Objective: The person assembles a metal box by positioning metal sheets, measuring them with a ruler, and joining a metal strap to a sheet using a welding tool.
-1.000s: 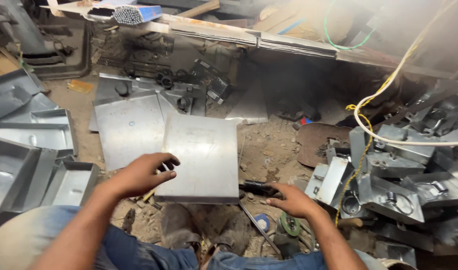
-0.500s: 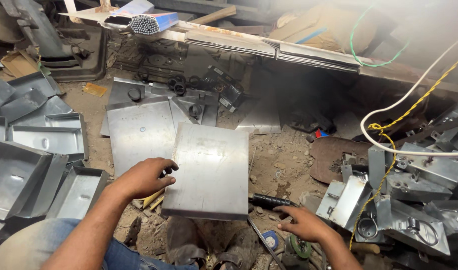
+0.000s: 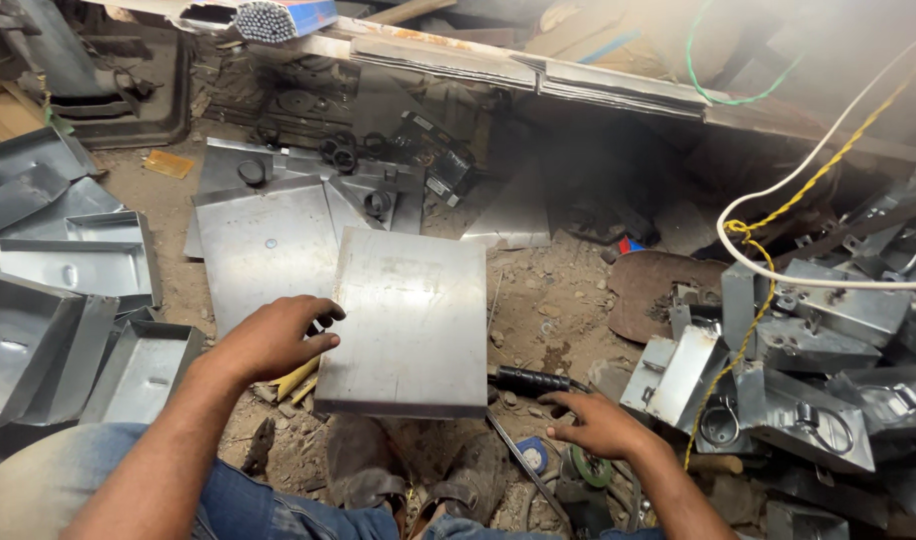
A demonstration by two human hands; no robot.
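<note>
left hand (image 3: 273, 340): fingers curled, gripping | right hand (image 3: 598, 425): palm down, fingers spread low

You sit over a dirt floor (image 3: 558, 300) strewn with debris; stacked metal trays (image 3: 68, 300) lie to your left. Metal strips (image 3: 538, 70) cross the dim far edge; light is hazy.

You see even, moderate light from above, soft glare on the flat metal sheet (image 3: 410, 322), deep shadow under the far bench (image 3: 598, 80), haze at far right, and slight blur toward the edges.
</note>
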